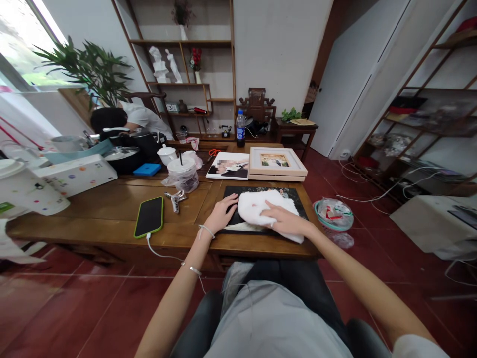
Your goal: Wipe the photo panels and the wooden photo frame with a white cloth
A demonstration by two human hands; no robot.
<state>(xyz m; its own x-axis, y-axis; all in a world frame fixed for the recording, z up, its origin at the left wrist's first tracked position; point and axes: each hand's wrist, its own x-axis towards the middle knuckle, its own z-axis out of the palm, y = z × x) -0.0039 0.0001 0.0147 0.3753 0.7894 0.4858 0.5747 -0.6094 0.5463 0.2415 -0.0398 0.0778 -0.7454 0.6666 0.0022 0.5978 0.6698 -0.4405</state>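
On the surface (pixel 190 206): dark picture (pixel 235 219), flat beneath our cloth (pixel 249 205).
Left hand (pixel 222 212): fingers spread, gripping nothing, at picture's left.
Right hand (pixel 285 219): fingers extended over cloth, apparently wiping.
Cloth: next stroke, we judge, wants even pressure.

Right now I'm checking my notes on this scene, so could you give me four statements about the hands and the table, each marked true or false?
1. The right hand rests on a white cloth. True.
2. The left hand grips the phone. False: the left hand lies on the dark panel.
3. A white cable is plugged into the phone. True.
4. The bottle lies on its side. False: the bottle stands upright.
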